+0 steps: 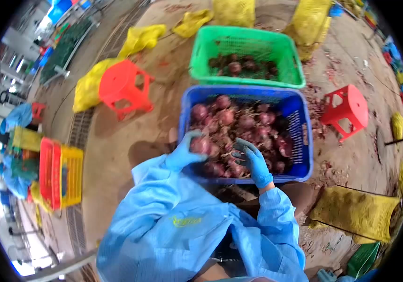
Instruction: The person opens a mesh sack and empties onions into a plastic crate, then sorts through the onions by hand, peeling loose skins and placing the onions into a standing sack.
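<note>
The blue-gloved left hand cups a round purple-red onion inside the blue rectangular plastic crate; best grip lightly, letting the blue-gloved right hand (fingers parted, seemingly empty) help.

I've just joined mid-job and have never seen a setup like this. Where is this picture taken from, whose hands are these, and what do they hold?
There is no machine here: a person works bare of tools, in blue gloves. The single picture comes from a camera worn on the head, looking forward and down.

The left hand seems to be cupped around one red onion. The right hand is open above the heap, apparently holding nothing.

The heap of red onions lies in a blue crate. Just beyond, a green crate holds fewer. Around them on the floor are red stools and yellow sacks.
</note>
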`<action>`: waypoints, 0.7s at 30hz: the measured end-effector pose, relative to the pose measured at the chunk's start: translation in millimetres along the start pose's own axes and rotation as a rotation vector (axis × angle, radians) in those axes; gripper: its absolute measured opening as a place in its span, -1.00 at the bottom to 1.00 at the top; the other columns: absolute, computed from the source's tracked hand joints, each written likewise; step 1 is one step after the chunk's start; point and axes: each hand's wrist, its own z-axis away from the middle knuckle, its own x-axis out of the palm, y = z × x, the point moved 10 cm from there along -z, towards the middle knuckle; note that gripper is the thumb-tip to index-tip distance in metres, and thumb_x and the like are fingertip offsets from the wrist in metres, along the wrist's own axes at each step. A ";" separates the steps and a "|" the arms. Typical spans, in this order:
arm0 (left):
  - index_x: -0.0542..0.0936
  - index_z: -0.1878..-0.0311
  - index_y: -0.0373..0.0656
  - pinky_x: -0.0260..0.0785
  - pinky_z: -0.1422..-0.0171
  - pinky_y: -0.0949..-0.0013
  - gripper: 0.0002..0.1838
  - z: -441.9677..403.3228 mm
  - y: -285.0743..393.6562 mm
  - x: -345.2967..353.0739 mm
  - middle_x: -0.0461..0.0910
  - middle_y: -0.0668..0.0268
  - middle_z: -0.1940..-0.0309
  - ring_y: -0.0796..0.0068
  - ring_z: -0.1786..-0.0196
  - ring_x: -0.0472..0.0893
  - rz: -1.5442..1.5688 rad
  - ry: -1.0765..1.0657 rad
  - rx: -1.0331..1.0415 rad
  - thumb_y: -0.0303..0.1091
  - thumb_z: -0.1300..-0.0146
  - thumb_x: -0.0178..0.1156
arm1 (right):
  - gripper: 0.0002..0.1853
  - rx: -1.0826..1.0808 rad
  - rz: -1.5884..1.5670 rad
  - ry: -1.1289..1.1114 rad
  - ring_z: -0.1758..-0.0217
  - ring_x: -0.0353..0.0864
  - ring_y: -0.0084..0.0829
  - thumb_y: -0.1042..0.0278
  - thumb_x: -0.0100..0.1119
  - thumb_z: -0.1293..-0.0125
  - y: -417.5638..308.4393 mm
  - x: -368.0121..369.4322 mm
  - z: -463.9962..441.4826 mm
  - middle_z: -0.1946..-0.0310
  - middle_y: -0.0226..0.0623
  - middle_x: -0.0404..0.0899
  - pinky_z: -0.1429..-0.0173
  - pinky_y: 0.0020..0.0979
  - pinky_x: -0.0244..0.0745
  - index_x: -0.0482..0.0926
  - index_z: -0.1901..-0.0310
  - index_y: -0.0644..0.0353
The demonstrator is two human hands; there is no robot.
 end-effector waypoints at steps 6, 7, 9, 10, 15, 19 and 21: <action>-0.06 -0.39 -0.06 0.12 -0.36 0.25 0.11 -11.9 63.9 23.0 0.18 0.22 -0.27 0.36 -0.32 0.22 0.250 -0.054 0.115 -0.43 0.17 0.48 | -0.21 0.214 -0.485 -0.299 -0.15 0.40 -0.29 0.23 0.16 -0.18 21.2 90.4 -8.1 -0.26 -0.19 0.19 -0.19 -0.21 0.36 -0.04 -0.39 0.01; -0.14 -0.41 -0.09 0.06 -0.39 0.28 0.14 -13.1 63.2 24.9 0.09 0.18 -0.32 0.33 -0.35 0.16 0.078 -0.045 0.150 -0.46 0.16 0.45 | -0.21 0.214 -0.480 -0.293 -0.15 0.40 -0.29 0.23 0.16 -0.18 24.2 96.0 -12.3 -0.26 -0.19 0.19 -0.19 -0.21 0.36 -0.04 -0.39 0.01; -0.21 -0.42 -0.11 0.00 -0.42 0.30 0.17 -17.1 61.9 30.1 0.00 0.14 -0.37 0.31 -0.39 0.11 -0.088 -0.040 0.181 -0.49 0.14 0.43 | -0.16 -0.083 -0.340 -0.106 -0.26 0.27 -0.30 0.32 0.24 -0.10 7.4 84.4 -25.2 -0.27 -0.21 0.17 -0.30 -0.28 0.24 0.00 -0.38 0.04; -0.24 -0.42 -0.13 -0.04 -0.44 0.31 0.18 -19.7 60.8 34.7 -0.05 0.12 -0.39 0.30 -0.41 0.05 0.050 -0.067 0.176 -0.48 0.13 0.42 | -0.16 -0.141 -0.252 -0.053 -0.33 0.16 -0.33 0.39 0.28 -0.02 -1.5 81.8 -27.9 -0.27 -0.22 0.16 -0.37 -0.34 0.12 0.06 -0.34 0.10; -0.09 -0.39 -0.25 -0.14 -0.48 0.24 0.06 -51.0 37.6 72.7 -0.04 0.06 -0.39 0.17 -0.44 -0.02 -0.363 -0.140 0.234 -0.44 0.12 0.39 | -0.24 -0.450 0.222 0.386 -0.33 0.14 -0.34 0.38 0.28 0.00 -65.2 9.8 -0.9 -0.27 -0.21 0.16 -0.38 -0.33 0.07 0.18 -0.27 0.21; -0.03 -0.40 -0.21 -0.16 -0.47 0.27 -0.05 -31.9 -34.6 39.7 0.03 0.06 -0.38 0.21 -0.42 0.04 -0.318 0.013 -0.079 -0.47 0.05 0.30 | -0.23 -0.656 0.063 0.600 -0.29 0.18 -0.40 0.38 0.22 -0.04 -127.7 -66.3 89.6 -0.24 -0.25 0.19 -0.36 -0.38 0.08 0.13 -0.31 0.19; 0.04 -0.36 -0.29 -0.08 -0.43 0.23 -0.07 -23.9 -74.5 20.8 0.13 -0.03 -0.32 0.10 -0.39 0.09 -0.485 0.032 -0.086 -0.38 0.07 0.34 | -0.43 -0.869 0.150 0.898 -0.04 0.40 -0.45 0.38 0.20 -0.06 -158.8 -145.3 179.9 0.01 -0.33 0.42 -0.17 -0.42 0.29 0.31 -0.16 0.21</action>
